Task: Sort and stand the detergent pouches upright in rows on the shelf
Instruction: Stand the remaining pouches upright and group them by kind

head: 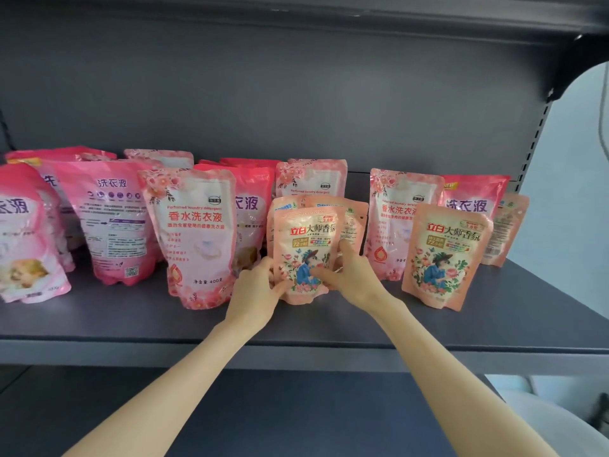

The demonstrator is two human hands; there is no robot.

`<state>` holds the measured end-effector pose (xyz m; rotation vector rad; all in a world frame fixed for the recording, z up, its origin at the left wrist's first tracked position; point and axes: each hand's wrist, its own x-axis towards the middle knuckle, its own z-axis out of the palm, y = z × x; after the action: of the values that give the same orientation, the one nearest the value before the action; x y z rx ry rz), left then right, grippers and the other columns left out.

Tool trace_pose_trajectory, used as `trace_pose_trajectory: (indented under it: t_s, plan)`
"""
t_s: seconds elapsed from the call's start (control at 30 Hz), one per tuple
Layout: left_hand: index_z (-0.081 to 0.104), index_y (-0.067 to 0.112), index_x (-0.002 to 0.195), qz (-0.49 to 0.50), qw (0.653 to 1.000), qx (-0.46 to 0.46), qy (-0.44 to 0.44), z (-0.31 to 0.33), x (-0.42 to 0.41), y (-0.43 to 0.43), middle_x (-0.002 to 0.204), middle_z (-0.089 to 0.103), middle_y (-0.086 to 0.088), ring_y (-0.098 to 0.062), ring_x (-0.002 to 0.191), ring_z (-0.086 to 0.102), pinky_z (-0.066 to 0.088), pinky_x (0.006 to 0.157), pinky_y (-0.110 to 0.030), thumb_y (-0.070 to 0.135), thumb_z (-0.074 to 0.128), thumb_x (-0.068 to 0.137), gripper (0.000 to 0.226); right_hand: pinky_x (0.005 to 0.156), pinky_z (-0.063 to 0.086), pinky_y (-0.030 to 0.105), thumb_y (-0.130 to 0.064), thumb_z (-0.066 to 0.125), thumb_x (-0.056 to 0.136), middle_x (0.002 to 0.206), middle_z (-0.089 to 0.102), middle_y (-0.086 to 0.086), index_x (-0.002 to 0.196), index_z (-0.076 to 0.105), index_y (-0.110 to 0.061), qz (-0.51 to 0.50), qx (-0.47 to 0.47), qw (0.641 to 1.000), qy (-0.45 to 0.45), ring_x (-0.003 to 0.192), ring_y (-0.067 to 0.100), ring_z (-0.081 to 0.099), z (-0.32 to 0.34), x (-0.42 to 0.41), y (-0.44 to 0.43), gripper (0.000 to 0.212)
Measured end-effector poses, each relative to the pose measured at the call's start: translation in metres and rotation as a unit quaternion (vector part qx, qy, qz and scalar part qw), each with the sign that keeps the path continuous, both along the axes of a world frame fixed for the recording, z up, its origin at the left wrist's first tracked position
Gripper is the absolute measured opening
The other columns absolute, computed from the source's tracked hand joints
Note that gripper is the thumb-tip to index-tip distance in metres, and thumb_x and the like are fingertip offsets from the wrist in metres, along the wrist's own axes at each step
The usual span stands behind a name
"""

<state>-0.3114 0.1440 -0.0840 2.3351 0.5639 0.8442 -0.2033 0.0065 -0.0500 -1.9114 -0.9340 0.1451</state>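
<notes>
A small peach detergent pouch [308, 245] with a flower picture stands upright mid-shelf, with more peach pouches close behind it. My left hand [258, 291] grips its lower left edge. My right hand [351, 275] holds its right side, thumb across the front. Another peach pouch [445, 255] stands to the right. Pale pink floral pouches [194, 235] and bright pink pouches [112, 219] stand in rows on the dark grey shelf [329, 324].
More pink pouches [26, 232] crowd the left end, some leaning. A peach pouch [506, 225] stands at the far right beside the shelf upright [534, 140]. The shelf's front strip is bare; another shelf board hangs overhead.
</notes>
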Motion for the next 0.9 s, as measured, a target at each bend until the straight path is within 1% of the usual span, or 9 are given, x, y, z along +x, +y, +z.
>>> trace_pose_trajectory:
  t_s: [0.13,0.27,0.33,0.4,0.47,0.57,0.7,0.77,0.9]
  plan:
    - [0.057,0.014,0.101,0.016,0.997,0.051,0.049,0.001,-0.005,0.001,0.093,0.069,0.000,-0.018,0.083,0.065,0.055,0.074,-0.037,0.039,0.062,0.087,0.029,0.062,0.050,0.014,-0.023,0.067,0.087,0.113,0.062,-0.001,0.121,0.043,-0.011,-0.011,-0.033,0.999,-0.027,0.090,0.010,0.060,0.002,-0.003,-0.002,0.043]
    - [0.062,0.015,0.092,0.054,0.984,0.130,0.108,0.007,-0.015,0.003,0.088,0.069,0.000,-0.021,0.081,0.064,0.054,0.072,-0.040,0.051,0.058,0.086,0.037,0.077,0.051,0.031,-0.034,0.066,0.086,0.111,0.060,-0.001,0.124,0.046,-0.013,-0.035,-0.126,0.987,-0.094,0.094,0.018,0.060,0.007,-0.003,-0.014,0.047]
    - [0.064,0.016,0.089,0.052,0.982,0.149,0.103,0.011,-0.020,0.001,0.086,0.069,0.001,-0.020,0.080,0.064,0.054,0.072,-0.038,0.050,0.057,0.087,0.035,0.083,0.052,0.037,-0.036,0.065,0.086,0.114,0.060,0.004,0.122,0.049,-0.013,-0.053,-0.156,0.979,-0.122,0.096,0.023,0.059,0.011,-0.005,-0.025,0.045]
    - [0.066,0.017,0.092,0.032,0.983,0.152,0.098,0.015,-0.024,-0.008,0.089,0.070,0.002,-0.019,0.081,0.064,0.054,0.070,-0.035,0.045,0.057,0.089,0.029,0.085,0.051,0.039,-0.036,0.063,0.087,0.113,0.060,0.004,0.120,0.052,-0.013,-0.069,-0.165,0.972,-0.151,0.097,0.023,0.059,0.014,-0.007,-0.041,0.043]
    - [0.066,0.017,0.098,0.010,0.986,0.140,0.094,0.017,-0.023,-0.021,0.094,0.069,0.002,-0.019,0.084,0.063,0.053,0.070,-0.035,0.042,0.058,0.089,0.028,0.082,0.050,0.037,-0.033,0.062,0.088,0.107,0.061,0.002,0.116,0.054,-0.012,-0.085,-0.162,0.967,-0.177,0.096,0.021,0.058,0.016,-0.008,-0.060,0.036]
    - [0.066,0.018,0.096,-0.035,0.990,0.115,0.079,0.018,-0.010,-0.047,0.094,0.067,0.005,-0.018,0.087,0.062,0.051,0.074,-0.032,0.040,0.059,0.088,0.024,0.081,0.051,0.038,-0.032,0.061,0.089,0.101,0.064,0.002,0.108,0.058,-0.012,-0.129,-0.156,0.960,-0.195,0.091,0.023,0.059,0.016,-0.004,-0.092,0.028]
    - [0.062,0.017,0.104,-0.119,0.991,0.043,0.053,0.017,0.028,-0.088,0.092,0.063,0.007,-0.010,0.082,0.060,0.047,0.074,-0.024,0.036,0.064,0.087,0.026,0.079,0.052,0.039,-0.034,0.063,0.086,0.094,0.064,0.001,0.092,0.060,-0.015,-0.196,-0.117,0.959,-0.169,0.086,0.026,0.060,0.011,0.012,-0.137,0.019]
    - [0.057,0.014,0.113,-0.154,0.987,0.009,0.047,0.017,0.050,-0.109,0.104,0.063,0.003,-0.011,0.088,0.060,0.048,0.079,-0.024,0.033,0.066,0.086,0.034,0.077,0.053,0.040,-0.034,0.065,0.084,0.092,0.064,0.002,0.090,0.058,-0.015,-0.227,-0.099,0.957,-0.153,0.085,0.026,0.061,0.008,0.023,-0.156,0.021]
    - [0.041,0.011,0.134,-0.184,0.980,-0.061,0.054,0.016,0.094,-0.138,0.137,0.050,-0.002,-0.017,0.120,0.052,0.041,0.096,-0.027,0.033,0.069,0.083,0.062,0.075,0.052,0.039,-0.041,0.069,0.081,0.098,0.061,-0.001,0.102,0.049,-0.016,-0.236,-0.082,0.958,-0.141,0.088,0.022,0.060,0.008,0.048,-0.183,0.039]
